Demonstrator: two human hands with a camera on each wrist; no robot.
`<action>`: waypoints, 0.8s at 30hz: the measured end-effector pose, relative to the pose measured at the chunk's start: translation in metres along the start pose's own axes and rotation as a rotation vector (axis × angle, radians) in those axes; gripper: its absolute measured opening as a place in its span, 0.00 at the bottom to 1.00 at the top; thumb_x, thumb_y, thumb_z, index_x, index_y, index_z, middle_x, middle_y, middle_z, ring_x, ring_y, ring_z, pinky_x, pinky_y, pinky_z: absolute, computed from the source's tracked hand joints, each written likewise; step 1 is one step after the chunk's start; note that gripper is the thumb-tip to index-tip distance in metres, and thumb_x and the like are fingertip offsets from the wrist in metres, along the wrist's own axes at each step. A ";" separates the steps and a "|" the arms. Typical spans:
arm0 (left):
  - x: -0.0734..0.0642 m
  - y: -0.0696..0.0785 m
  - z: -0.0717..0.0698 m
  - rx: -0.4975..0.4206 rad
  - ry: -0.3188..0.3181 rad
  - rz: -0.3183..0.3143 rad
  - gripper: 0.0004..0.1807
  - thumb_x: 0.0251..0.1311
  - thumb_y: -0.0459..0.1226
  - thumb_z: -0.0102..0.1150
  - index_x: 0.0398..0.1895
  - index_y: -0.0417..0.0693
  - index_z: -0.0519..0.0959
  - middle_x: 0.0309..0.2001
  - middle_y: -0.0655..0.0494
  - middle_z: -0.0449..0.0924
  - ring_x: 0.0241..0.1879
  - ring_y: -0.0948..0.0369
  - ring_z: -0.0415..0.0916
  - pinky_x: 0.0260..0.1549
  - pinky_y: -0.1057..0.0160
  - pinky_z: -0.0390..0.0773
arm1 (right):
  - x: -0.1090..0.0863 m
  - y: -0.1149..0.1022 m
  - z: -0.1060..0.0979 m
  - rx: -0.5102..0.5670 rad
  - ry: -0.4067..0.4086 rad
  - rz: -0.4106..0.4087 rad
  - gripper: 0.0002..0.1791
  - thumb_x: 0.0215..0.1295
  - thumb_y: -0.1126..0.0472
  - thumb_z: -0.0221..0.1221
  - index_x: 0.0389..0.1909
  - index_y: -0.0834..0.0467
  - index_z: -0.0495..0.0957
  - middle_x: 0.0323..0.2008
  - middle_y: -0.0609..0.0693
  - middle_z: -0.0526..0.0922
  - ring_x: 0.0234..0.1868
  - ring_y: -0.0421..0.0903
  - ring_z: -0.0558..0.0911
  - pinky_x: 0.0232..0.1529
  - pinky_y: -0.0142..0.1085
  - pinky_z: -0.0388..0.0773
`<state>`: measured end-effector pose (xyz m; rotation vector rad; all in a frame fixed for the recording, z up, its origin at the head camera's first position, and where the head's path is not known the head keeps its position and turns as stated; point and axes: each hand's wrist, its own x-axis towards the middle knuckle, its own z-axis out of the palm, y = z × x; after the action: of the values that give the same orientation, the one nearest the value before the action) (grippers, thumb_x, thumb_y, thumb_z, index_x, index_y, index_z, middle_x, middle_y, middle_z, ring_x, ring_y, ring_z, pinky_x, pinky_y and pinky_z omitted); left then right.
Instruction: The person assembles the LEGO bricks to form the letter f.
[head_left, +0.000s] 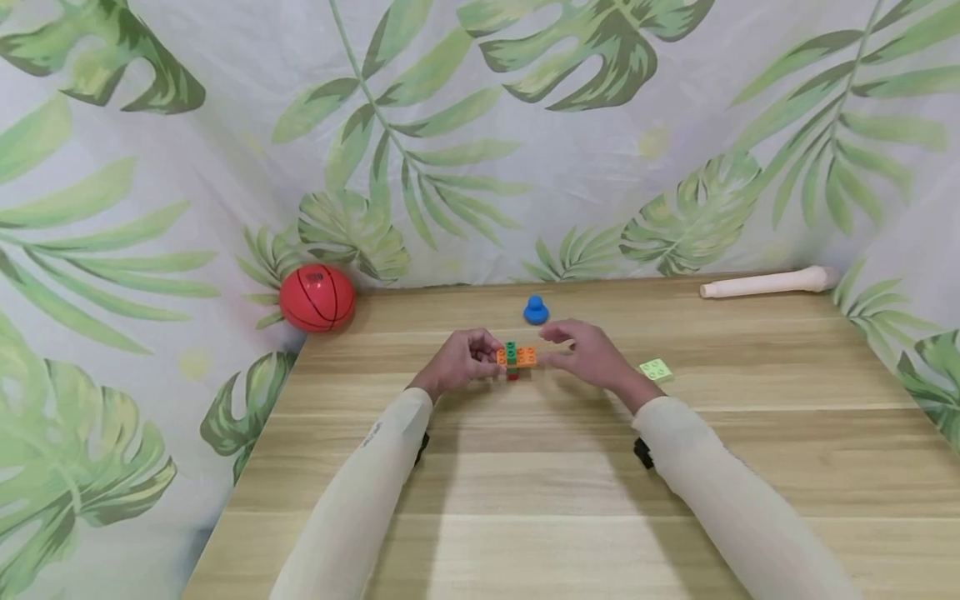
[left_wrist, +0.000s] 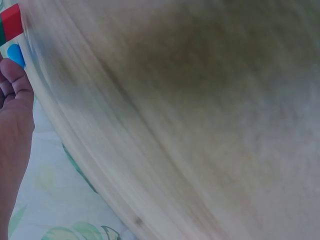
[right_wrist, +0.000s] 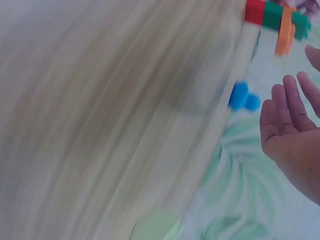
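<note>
A stack of toy building bricks is held up over the table's middle. In it, an orange brick [head_left: 528, 357] lies crosswise between green bricks [right_wrist: 272, 16], and a red brick [right_wrist: 254, 11] forms the bottom end. My left hand [head_left: 463, 360] pinches the orange brick's left end between thumb and fingers. Just past the other end is my right hand [head_left: 587, 353], thumb and fingers spread and nothing between them. In the right wrist view its fingers stand apart from the stack. The left wrist view catches only the red brick [left_wrist: 12, 22], a sliver of green and part of the left hand.
A light green brick [head_left: 656, 370] lies on the wooden table [head_left: 525, 517] to the right of my right hand. Behind the stack stands a blue knob-shaped piece [head_left: 536, 311]. A red ball [head_left: 317, 298] sits at the back left corner, and a pale stick [head_left: 765, 283] lies along the back right edge.
</note>
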<state>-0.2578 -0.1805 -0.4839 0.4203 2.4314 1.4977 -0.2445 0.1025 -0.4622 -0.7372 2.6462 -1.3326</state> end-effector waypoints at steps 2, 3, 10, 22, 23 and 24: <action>0.001 0.000 0.000 0.004 0.001 0.002 0.16 0.60 0.29 0.77 0.50 0.39 0.84 0.41 0.51 0.83 0.37 0.61 0.75 0.35 0.70 0.77 | -0.010 0.007 -0.014 -0.023 0.027 0.009 0.23 0.73 0.61 0.68 0.64 0.66 0.80 0.63 0.65 0.85 0.64 0.64 0.82 0.65 0.62 0.79; 0.001 0.000 0.000 0.007 0.001 0.003 0.16 0.61 0.29 0.77 0.50 0.39 0.84 0.41 0.51 0.83 0.38 0.61 0.75 0.36 0.70 0.77 | -0.016 0.009 -0.021 -0.035 0.038 0.019 0.22 0.74 0.61 0.68 0.64 0.66 0.80 0.63 0.65 0.85 0.64 0.64 0.82 0.64 0.62 0.79; -0.001 0.000 0.000 0.012 0.004 -0.008 0.18 0.61 0.30 0.77 0.52 0.39 0.83 0.43 0.51 0.84 0.39 0.61 0.76 0.37 0.70 0.77 | -0.054 0.033 -0.067 -0.097 0.076 0.093 0.23 0.75 0.60 0.67 0.65 0.66 0.79 0.64 0.67 0.83 0.66 0.66 0.80 0.65 0.63 0.78; -0.001 0.001 0.000 0.022 0.011 -0.012 0.17 0.61 0.30 0.78 0.50 0.42 0.83 0.44 0.51 0.83 0.41 0.60 0.76 0.39 0.69 0.78 | -0.096 0.072 -0.097 -0.144 0.020 0.142 0.30 0.70 0.63 0.70 0.69 0.70 0.75 0.65 0.73 0.79 0.64 0.71 0.80 0.65 0.66 0.76; -0.001 0.001 0.000 0.023 0.010 -0.011 0.17 0.61 0.30 0.78 0.50 0.42 0.83 0.43 0.52 0.83 0.40 0.60 0.76 0.39 0.69 0.78 | -0.098 0.074 -0.097 -0.141 0.016 0.141 0.30 0.69 0.64 0.71 0.69 0.69 0.76 0.65 0.72 0.79 0.64 0.71 0.80 0.65 0.66 0.76; -0.001 0.001 0.000 0.024 0.010 -0.010 0.16 0.61 0.31 0.78 0.50 0.42 0.83 0.43 0.52 0.83 0.40 0.61 0.76 0.39 0.69 0.78 | -0.099 0.076 -0.096 -0.136 0.014 0.138 0.30 0.68 0.65 0.71 0.68 0.69 0.76 0.64 0.72 0.80 0.63 0.70 0.80 0.65 0.65 0.76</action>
<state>-0.2567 -0.1801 -0.4828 0.4059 2.4576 1.4718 -0.2135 0.2565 -0.4751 -0.5491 2.7632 -1.1378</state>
